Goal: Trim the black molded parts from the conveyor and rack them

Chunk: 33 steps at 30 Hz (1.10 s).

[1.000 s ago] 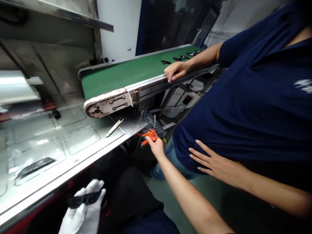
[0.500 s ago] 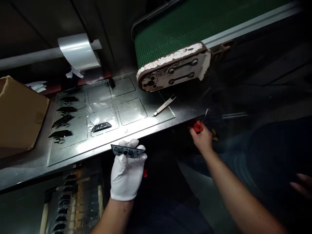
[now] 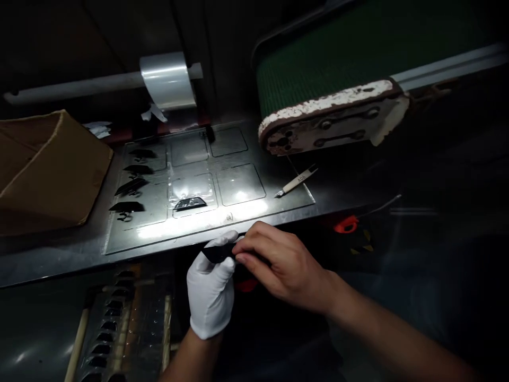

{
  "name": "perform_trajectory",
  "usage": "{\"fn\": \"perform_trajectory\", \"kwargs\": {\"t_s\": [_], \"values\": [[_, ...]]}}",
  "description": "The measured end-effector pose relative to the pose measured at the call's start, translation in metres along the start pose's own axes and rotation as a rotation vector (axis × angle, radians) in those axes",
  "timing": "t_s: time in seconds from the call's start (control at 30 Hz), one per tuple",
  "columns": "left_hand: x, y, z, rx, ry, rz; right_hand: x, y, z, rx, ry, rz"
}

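Observation:
My left hand (image 3: 212, 286), in a white glove, holds a small black plastic trim piece (image 3: 218, 253) just in front of the bench edge. Bare and closed, my right hand (image 3: 278, 260) pinches at the right end of that piece; its fingertips hide that end. On the clear sheet (image 3: 155, 233) behind my hands, several similar black pieces (image 3: 126, 206) are lined up at the left. Another black piece (image 3: 191, 203) lies on a plastic bag near the middle. A pale-handled craft knife (image 3: 296, 182) rests across the sheet's right edge.
An orange-red ring-shaped handle (image 3: 345, 224) is at the bench's right edge. A cardboard box (image 3: 55, 175) stands at left, with a roll of clear film (image 3: 169, 79) behind. The green conveyor's end (image 3: 330, 116) juts over the bench. A rack with several black pieces (image 3: 105, 337) is below left.
My right hand has left the red handle and come left to the trim piece. My left hand has turned the piece. The view has shifted, moving the bench rightward in the picture.

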<state>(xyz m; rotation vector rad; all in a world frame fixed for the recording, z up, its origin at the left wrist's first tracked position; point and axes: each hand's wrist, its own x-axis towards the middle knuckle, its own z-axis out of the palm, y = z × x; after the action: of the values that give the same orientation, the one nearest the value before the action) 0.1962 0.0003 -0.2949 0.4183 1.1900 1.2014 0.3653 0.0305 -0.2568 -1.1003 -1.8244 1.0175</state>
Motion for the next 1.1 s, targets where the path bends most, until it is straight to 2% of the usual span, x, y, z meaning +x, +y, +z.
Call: {"fn": "perform_trajectory", "kwargs": {"t_s": [0.2, 0.3, 0.5, 0.6, 0.67, 0.77, 0.87, 1.0, 1.1], "values": [[0.004, 0.011, -0.029, 0.088, 0.105, 0.082, 0.037, 0.009, 0.019, -0.178, -0.238, -0.113], [0.008, 0.016, -0.041, 0.084, 0.149, 0.101, 0.058, 0.008, 0.026, -0.173, -0.316, -0.185], [0.021, 0.031, -0.053, 0.149, 0.199, 0.135, 0.093, 0.007, 0.043, -0.062, -0.353, -0.25], [0.029, 0.041, -0.052, 0.115, 0.166, 0.074, 0.112, 0.016, 0.045, -0.08, -0.357, -0.278], [0.033, 0.047, -0.05, 0.034, 0.129, -0.001, 0.132, 0.028, 0.042, -0.161, -0.322, -0.266], [0.033, 0.049, -0.052, 0.012, 0.139, -0.051, 0.166, 0.055, 0.038, -0.388, -0.249, -0.193], [0.028, 0.045, -0.059, 0.034, 0.175, -0.065, 0.187, 0.08, 0.039, -0.621, -0.276, -0.186], [0.022, 0.041, -0.066, 0.034, 0.206, -0.072, 0.188, 0.096, 0.044, -0.818, -0.335, -0.338], [0.021, 0.045, -0.065, 0.025, 0.21, -0.062, 0.183, 0.097, 0.045, -0.856, -0.393, -0.335]]}}
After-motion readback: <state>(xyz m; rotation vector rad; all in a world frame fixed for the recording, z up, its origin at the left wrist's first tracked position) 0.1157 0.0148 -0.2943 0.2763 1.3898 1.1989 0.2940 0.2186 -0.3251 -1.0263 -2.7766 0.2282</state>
